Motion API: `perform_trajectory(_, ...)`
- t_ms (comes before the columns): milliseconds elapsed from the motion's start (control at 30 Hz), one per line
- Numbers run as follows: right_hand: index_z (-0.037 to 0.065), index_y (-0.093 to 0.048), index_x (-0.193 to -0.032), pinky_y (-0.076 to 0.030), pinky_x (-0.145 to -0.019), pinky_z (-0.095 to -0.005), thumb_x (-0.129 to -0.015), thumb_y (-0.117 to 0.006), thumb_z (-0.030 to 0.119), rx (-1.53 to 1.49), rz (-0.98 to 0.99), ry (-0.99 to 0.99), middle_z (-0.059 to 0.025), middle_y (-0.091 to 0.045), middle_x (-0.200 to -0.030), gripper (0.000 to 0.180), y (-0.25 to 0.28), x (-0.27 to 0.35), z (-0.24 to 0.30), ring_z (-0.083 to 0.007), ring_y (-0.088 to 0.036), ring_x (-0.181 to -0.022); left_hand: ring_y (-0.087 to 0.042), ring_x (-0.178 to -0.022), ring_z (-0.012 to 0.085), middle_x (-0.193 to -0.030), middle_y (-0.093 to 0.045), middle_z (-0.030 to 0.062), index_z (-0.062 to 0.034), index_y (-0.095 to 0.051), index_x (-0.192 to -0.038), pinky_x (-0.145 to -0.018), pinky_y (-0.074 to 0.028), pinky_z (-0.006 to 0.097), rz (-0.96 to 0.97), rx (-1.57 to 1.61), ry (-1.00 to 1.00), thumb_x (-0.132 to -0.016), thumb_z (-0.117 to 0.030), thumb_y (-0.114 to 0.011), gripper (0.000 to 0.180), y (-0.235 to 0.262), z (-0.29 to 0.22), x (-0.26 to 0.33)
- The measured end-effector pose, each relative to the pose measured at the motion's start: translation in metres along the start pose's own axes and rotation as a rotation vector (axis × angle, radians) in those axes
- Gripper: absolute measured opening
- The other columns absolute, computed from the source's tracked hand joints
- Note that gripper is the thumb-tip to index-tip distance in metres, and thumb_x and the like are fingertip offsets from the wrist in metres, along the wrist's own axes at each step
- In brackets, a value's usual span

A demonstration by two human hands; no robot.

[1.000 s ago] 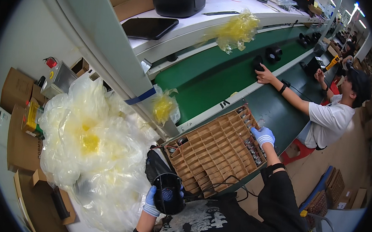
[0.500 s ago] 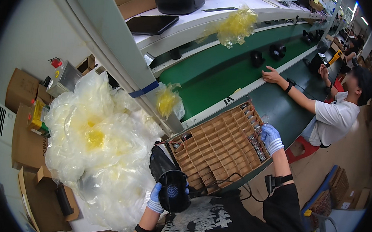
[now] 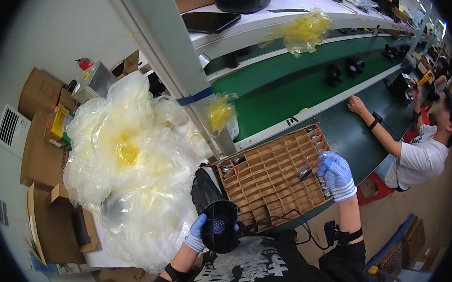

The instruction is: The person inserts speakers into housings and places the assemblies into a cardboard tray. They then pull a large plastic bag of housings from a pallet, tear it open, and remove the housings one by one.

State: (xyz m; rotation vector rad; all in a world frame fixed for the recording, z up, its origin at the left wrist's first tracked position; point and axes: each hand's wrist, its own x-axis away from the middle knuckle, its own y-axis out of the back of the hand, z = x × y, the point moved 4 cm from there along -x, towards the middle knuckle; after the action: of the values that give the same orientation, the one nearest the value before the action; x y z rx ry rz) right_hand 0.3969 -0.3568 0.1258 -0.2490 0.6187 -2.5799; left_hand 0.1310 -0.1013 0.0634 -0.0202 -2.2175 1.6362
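Observation:
My left hand (image 3: 197, 234), in a blue-and-white striped glove, is closed round a black cylindrical housing (image 3: 220, 240). Its open end faces up, and a blue patch, likely gloved fingers, shows inside. Against it lies a black textured piece (image 3: 204, 189). Over the right side of a cardboard divider box (image 3: 257, 182), my right hand (image 3: 337, 175), gloved alike, pinches what look like thin wires. A small round metal part (image 3: 303, 172) hangs from them above the cells. Several similar metal parts (image 3: 325, 189) sit in the cells along the box's right edge.
A big heap of clear plastic bags (image 3: 133, 187) lies to the left, beside a grey post (image 3: 181, 70). Beyond the box runs a green conveyor (image 3: 282, 82) carrying black round parts (image 3: 333, 74). At the right sits a co-worker (image 3: 419, 149). A black cable (image 3: 304, 225) crosses the box's near edge.
My right hand has drawn a round metal part out of the right-edge cells, and it now hangs over the box. The view has shifted. The co-worker's hand has drawn back from the conveyor edge.

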Motion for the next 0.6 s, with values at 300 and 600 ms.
perform_trajectory(300,0.001,-0.059,-0.108,-0.047,-0.068,-0.0222,-0.083,-0.060,0.016,0.523,0.188,-0.320,-0.0054,-0.063,-0.094,0.029,-0.015,-0.011,-0.060,-0.0102,-0.057,-0.075,-0.047,-0.113,0.0381,-0.126,-0.043,0.0246,0.0020,-0.027,-0.134,-0.095,-0.038,0.053,-0.016,-0.011,-0.017,-0.075,-0.050,-0.061,0.086,-0.001,-0.003,0.002)
perform_trajectory(600,0.006,-0.055,-0.114,-0.044,-0.088,-0.0368,-0.074,-0.066,0.035,1.680,0.301,-0.273,-0.0156,-0.058,-0.109,0.051,-0.006,-0.029,-0.106,-0.0300,-0.056,-0.101,-0.048,-0.113,0.0369,-0.126,-0.043,0.0233,0.0019,-0.029,-0.134,-0.096,-0.039,0.049,-0.030,0.037,-0.027,-0.075,-0.047,-0.064,0.084,-0.003,-0.008,-0.001)
